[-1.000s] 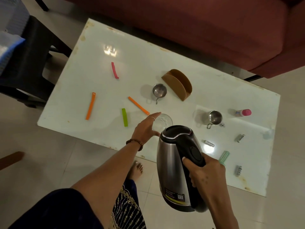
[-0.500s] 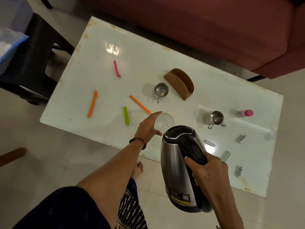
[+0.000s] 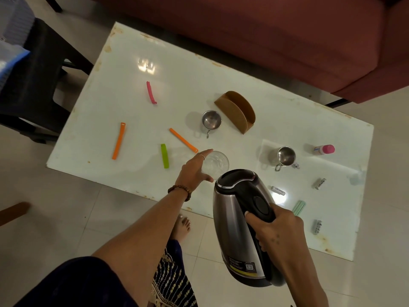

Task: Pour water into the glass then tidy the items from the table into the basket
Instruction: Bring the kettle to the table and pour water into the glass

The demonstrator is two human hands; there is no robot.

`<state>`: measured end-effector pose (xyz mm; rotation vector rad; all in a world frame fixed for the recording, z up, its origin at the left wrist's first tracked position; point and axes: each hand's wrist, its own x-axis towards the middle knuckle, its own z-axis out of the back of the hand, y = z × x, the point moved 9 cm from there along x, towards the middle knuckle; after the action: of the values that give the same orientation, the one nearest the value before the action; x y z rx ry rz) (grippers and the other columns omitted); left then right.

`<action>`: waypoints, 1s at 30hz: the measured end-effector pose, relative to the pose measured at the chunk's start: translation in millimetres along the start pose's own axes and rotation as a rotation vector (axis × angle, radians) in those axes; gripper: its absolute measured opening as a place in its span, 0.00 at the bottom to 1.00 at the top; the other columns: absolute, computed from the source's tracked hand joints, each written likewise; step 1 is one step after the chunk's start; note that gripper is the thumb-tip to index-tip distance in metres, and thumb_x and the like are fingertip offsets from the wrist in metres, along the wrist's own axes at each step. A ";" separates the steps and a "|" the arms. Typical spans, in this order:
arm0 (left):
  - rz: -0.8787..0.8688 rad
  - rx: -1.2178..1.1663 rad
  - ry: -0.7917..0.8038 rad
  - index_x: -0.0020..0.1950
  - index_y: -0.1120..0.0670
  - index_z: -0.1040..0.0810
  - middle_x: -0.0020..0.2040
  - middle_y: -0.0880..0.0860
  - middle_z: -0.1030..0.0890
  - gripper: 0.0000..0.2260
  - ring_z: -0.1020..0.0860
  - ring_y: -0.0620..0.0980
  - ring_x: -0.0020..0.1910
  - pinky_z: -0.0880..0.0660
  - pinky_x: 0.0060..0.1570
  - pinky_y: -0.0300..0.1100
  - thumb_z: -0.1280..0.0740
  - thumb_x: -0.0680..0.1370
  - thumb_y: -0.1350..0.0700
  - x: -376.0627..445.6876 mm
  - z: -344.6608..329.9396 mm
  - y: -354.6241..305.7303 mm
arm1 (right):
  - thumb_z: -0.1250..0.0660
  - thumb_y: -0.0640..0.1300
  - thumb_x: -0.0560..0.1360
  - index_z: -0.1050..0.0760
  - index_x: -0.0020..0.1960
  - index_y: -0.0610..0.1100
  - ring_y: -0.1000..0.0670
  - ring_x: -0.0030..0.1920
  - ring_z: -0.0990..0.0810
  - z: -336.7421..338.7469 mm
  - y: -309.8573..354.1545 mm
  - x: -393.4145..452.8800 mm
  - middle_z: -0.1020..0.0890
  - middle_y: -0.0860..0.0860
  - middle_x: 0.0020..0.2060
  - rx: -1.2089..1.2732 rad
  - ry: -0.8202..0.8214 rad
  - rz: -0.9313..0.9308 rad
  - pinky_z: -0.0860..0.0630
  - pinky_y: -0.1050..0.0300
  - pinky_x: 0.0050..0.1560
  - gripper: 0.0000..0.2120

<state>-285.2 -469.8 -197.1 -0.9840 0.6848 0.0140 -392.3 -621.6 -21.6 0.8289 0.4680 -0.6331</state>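
Two hands, left hand [image 3: 194, 168] fingers spread around glass [image 3: 215, 163] (touching unclear), right hand [image 3: 276, 232] gripping kettle [image 3: 236, 227] handle.

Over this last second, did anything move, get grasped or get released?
Little changed. The right hand keeps its grip on the kettle, held low before the table edge. The left hand stays beside the glass, fingers open. No pouring visible. Clips and cups unmoved.

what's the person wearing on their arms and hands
The left hand has a thin ring on one finger and a brown beaded bracelet at the wrist, with a dark sleeve on the upper arm. The right hand and forearm show nothing worn.
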 end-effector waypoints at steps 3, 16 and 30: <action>0.002 -0.003 0.001 0.72 0.50 0.37 0.71 0.48 0.31 0.39 0.31 0.53 0.67 0.35 0.68 0.52 0.25 0.64 0.62 -0.6 0.0 -0.7 | 0.31 0.45 0.71 0.26 0.42 0.47 0.49 0.30 0.23 0.5 1.5 -1.1 0.23 0.51 0.27 -0.011 0.007 0.007 0.24 0.59 0.34 0.04; -0.009 0.016 0.014 0.72 0.52 0.38 0.72 0.50 0.32 0.39 0.34 0.52 0.70 0.35 0.69 0.51 0.25 0.65 0.61 -0.1 -1.0 -1.7 | 0.31 0.45 0.71 0.25 0.43 0.46 0.46 0.31 0.22 1.6 4.3 -6.4 0.22 0.48 0.28 -0.033 0.006 0.005 0.20 0.53 0.36 0.04; -0.004 0.037 0.017 0.72 0.52 0.38 0.72 0.50 0.32 0.39 0.35 0.52 0.70 0.38 0.70 0.54 0.24 0.65 0.61 0.0 -0.5 -3.0 | 0.31 0.45 0.71 0.25 0.42 0.43 0.47 0.30 0.23 4.9 4.9 -12.0 0.24 0.50 0.27 -0.031 -0.005 -0.001 0.22 0.55 0.36 0.05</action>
<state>-284.5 -471.8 -195.0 -0.9510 0.6968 -0.0104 -397.0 -618.9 -8.8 0.7977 0.4725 -0.6273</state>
